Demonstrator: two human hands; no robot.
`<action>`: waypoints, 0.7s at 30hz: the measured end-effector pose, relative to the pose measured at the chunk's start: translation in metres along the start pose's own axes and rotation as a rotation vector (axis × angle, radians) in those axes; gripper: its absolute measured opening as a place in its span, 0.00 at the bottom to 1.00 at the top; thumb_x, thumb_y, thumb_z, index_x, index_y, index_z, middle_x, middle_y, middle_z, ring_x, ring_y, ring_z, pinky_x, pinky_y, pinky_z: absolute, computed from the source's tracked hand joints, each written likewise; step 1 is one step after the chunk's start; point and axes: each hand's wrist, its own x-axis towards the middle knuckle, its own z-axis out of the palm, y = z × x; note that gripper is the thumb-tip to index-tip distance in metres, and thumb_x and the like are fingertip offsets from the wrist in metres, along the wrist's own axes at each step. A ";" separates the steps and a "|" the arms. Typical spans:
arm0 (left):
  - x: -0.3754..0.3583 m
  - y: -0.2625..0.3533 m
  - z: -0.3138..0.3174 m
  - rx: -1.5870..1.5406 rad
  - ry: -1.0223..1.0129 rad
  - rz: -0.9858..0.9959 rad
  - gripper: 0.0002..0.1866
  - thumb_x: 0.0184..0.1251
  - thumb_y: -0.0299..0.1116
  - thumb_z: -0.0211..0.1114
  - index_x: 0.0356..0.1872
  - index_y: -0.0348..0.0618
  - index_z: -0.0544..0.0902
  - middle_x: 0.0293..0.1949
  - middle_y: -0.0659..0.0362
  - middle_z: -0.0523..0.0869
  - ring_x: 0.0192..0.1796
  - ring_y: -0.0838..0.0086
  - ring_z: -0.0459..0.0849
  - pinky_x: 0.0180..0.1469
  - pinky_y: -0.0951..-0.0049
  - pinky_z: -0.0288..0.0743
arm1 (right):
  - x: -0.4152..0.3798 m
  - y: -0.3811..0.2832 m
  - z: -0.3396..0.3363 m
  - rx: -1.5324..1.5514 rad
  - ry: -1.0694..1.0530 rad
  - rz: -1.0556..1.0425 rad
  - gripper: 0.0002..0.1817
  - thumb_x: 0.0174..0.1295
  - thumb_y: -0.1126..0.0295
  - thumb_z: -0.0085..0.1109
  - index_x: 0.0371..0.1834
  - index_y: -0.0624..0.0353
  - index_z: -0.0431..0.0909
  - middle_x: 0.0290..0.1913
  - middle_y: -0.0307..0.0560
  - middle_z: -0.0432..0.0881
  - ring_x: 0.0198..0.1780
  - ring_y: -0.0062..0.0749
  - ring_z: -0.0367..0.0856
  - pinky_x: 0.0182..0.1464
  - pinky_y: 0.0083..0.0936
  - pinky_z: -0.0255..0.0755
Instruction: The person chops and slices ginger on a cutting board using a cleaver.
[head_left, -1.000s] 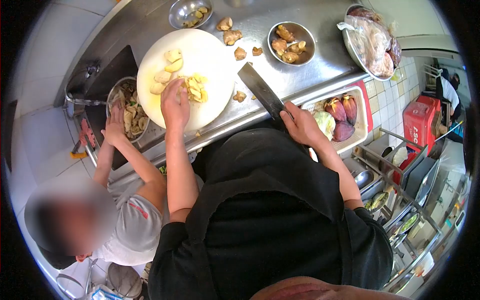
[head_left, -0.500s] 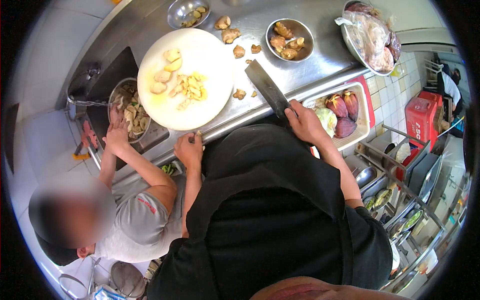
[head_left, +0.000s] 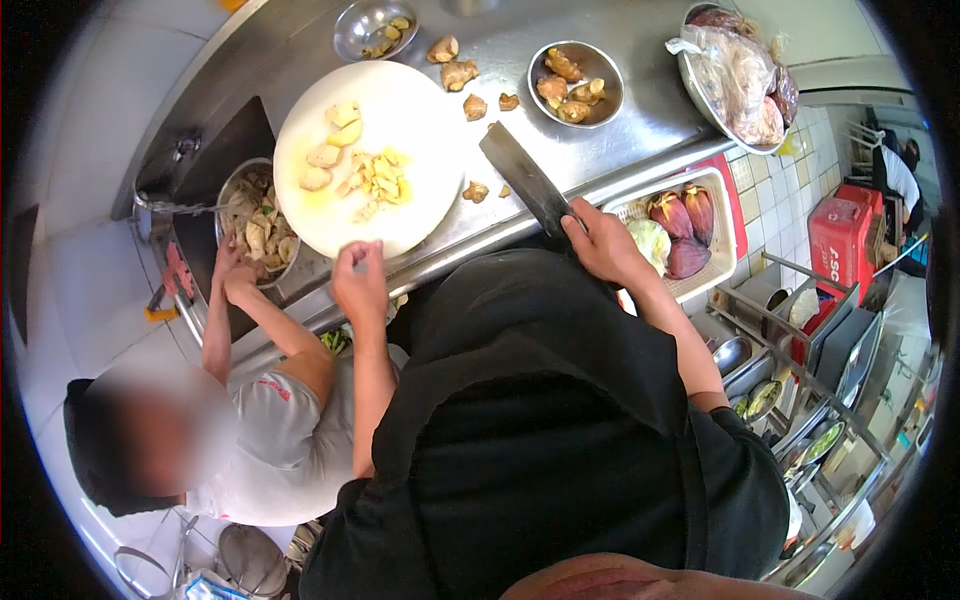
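Note:
My right hand (head_left: 603,243) is wrapped round the handle of a dark cleaver (head_left: 525,178), whose blade lies over the steel counter's front edge. My left hand (head_left: 360,285) is at the near rim of the round white cutting board (head_left: 420,130), fingertips drawn together; whatever they hold, if anything, is too small to make out. On the board are chopped yellow ginger pieces (head_left: 382,178) and larger peeled ginger chunks (head_left: 322,156). Unpeeled ginger (head_left: 459,75) lies in several pieces beside the board, and more fills a steel bowl (head_left: 617,95).
At left, a co-worker (head_left: 270,440) has both hands in a bowl of food (head_left: 288,262) in the sink. Another small bowl (head_left: 340,35) sits behind the board. Right are a basket (head_left: 725,255) with banana blossoms and a large bowl (head_left: 697,90) of bagged food.
My left hand has moved from the counter edge up and left to the board's rim. The cleaver has shifted slightly left. The co-worker's hands have moved lower on the sink bowl.

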 end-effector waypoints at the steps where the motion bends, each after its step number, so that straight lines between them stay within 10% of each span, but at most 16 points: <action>1: 0.017 0.011 0.002 0.010 0.012 0.042 0.10 0.69 0.36 0.78 0.37 0.38 0.91 0.37 0.51 0.93 0.40 0.63 0.91 0.51 0.62 0.83 | 0.002 -0.002 0.000 0.007 0.000 -0.003 0.13 0.81 0.61 0.54 0.56 0.60 0.75 0.38 0.74 0.85 0.47 0.75 0.83 0.47 0.64 0.73; 9: 0.081 0.013 0.009 0.300 0.001 0.352 0.11 0.71 0.35 0.76 0.46 0.38 0.91 0.45 0.48 0.93 0.47 0.56 0.91 0.54 0.60 0.83 | 0.008 0.000 -0.003 0.002 0.020 0.003 0.14 0.81 0.61 0.54 0.56 0.61 0.77 0.38 0.71 0.84 0.46 0.74 0.83 0.46 0.56 0.75; 13: 0.157 0.078 0.029 -0.087 0.010 0.236 0.23 0.72 0.35 0.75 0.62 0.30 0.86 0.54 0.45 0.92 0.56 0.58 0.92 0.61 0.62 0.84 | 0.000 0.000 -0.010 0.052 0.066 0.038 0.14 0.81 0.61 0.54 0.54 0.62 0.77 0.36 0.71 0.84 0.45 0.73 0.83 0.45 0.54 0.75; 21: 0.385 0.103 0.175 0.333 -0.334 0.512 0.33 0.76 0.43 0.69 0.79 0.48 0.75 0.69 0.40 0.84 0.71 0.49 0.82 0.74 0.54 0.74 | -0.017 0.013 -0.024 0.036 0.140 0.160 0.13 0.80 0.62 0.56 0.55 0.60 0.76 0.36 0.73 0.84 0.44 0.76 0.83 0.44 0.61 0.73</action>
